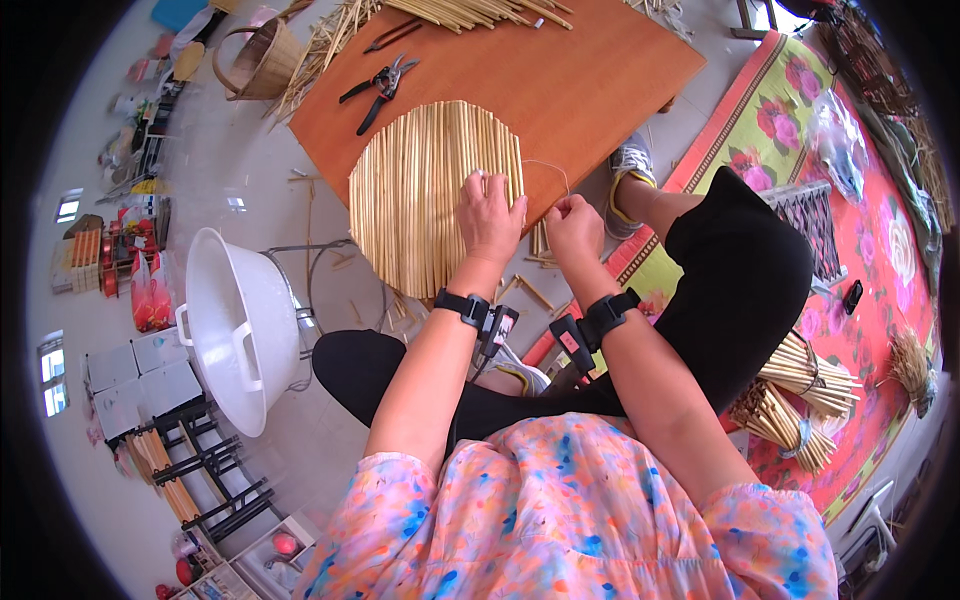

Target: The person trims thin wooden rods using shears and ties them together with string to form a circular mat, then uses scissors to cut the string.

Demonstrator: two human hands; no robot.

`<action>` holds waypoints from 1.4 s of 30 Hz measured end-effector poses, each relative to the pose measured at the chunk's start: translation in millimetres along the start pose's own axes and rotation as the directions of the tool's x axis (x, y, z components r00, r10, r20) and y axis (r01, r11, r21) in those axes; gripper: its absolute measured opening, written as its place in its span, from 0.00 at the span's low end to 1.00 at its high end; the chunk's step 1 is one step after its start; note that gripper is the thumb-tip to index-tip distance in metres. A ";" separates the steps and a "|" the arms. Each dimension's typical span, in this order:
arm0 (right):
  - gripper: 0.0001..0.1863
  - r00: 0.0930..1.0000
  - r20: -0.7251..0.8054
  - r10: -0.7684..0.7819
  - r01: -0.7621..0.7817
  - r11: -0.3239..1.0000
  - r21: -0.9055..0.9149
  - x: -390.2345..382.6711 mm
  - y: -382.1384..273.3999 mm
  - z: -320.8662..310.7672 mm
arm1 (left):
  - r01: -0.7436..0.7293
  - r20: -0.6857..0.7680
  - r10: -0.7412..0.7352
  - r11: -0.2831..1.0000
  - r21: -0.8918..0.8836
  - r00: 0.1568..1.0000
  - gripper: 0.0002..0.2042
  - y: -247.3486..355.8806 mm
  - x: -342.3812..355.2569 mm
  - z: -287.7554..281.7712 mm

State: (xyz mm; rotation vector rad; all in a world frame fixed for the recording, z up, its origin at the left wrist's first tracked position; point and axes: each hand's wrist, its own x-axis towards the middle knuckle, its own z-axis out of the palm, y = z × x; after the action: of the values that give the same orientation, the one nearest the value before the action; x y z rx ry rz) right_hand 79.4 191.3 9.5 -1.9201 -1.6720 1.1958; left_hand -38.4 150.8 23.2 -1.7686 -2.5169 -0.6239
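Note:
A round mat of straw stalks, laid side by side, rests on the brown table and reaches past its near edge. My left hand lies on the mat near its right rim, fingers bent on the stalks and thumb held apart. Something small and white shows at its fingertips, too small to name. Off the mat's right edge, my right hand is closed in a pinch on a thin pale thread. That thread arcs from the mat's rim to my fingers.
Pruning shears lie beyond the mat, near another slim tool. Loose straw stalks cover the table's far edge. A white basin stands at the left. Straw bundles lie on the floral mat at the right.

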 end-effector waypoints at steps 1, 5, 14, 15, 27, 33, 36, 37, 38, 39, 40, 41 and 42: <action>0.08 0.999 -0.020 -0.030 0.030 1.000 -0.005 -0.5 0.7 0.1 | -0.064 -0.036 0.065 0.998 0.024 0.997 0.20 1.0 4.8 -1.4; 0.07 0.992 -0.064 -0.109 0.107 0.994 -0.036 -2.1 -1.6 1.8 | -0.165 0.175 0.137 0.973 0.161 0.975 0.29 -18.8 16.8 6.3; 0.06 0.967 -0.080 -0.240 0.233 0.968 -0.093 -1.7 -8.9 7.7 | -0.251 0.284 0.195 0.952 0.174 0.939 0.29 -38.1 18.3 14.8; 0.06 0.963 -0.087 -0.256 0.247 0.963 -0.104 -0.2 -9.0 9.6 | -0.250 0.278 0.197 0.953 0.170 0.940 0.29 -38.5 18.8 15.2; 0.07 0.934 -0.048 -0.353 0.332 0.911 -0.245 0.7 -20.5 16.9 | -0.254 0.195 0.231 0.962 0.100 0.953 0.23 -41.3 17.1 14.5; 0.08 0.939 -0.034 -0.342 0.316 0.897 -0.309 1.3 -27.6 21.7 | -0.246 0.188 0.227 0.966 0.084 0.956 0.23 -43.9 17.0 16.2; 0.09 0.960 -0.043 -0.276 0.245 0.904 -0.350 0.2 -30.3 22.2 | -0.236 0.192 0.218 0.969 0.077 0.957 0.23 -43.5 16.2 15.8; 0.09 0.967 -0.052 -0.250 0.215 0.907 -0.361 0.1 -31.4 22.6 | -0.235 0.192 0.217 0.969 0.077 0.957 0.23 -43.5 16.3 15.9; 0.09 0.967 -0.041 -0.252 0.223 0.910 -0.349 0.1 -31.3 22.6 | -0.233 0.193 0.215 0.969 0.076 0.957 0.23 -43.6 16.6 15.9; 0.09 0.967 -0.030 -0.254 0.230 0.913 -0.337 0.2 -30.5 22.3 | -0.233 0.189 0.216 0.970 0.073 0.958 0.24 -43.7 17.1 16.0; 0.10 0.967 -0.018 -0.256 0.236 0.916 -0.324 -0.8 -30.4 21.8 | -0.232 0.186 0.216 0.970 0.070 0.958 0.24 -43.8 16.4 16.0; 0.10 0.966 -0.013 -0.259 0.239 0.909 -0.341 -1.6 -31.0 21.2 | -0.232 0.184 0.217 0.970 0.067 0.959 0.24 -43.7 16.0 16.1; 0.10 0.965 -0.009 -0.261 0.241 0.902 -0.358 -2.3 -32.3 20.0 | -0.233 0.184 0.218 0.970 0.064 0.959 0.23 -43.6 15.9 16.1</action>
State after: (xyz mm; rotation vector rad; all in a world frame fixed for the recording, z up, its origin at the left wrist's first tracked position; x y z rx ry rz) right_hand 43.4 192.1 21.4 -1.8298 -2.1442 0.7736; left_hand -80.1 157.9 -1.9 -2.1225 -2.3499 -0.3595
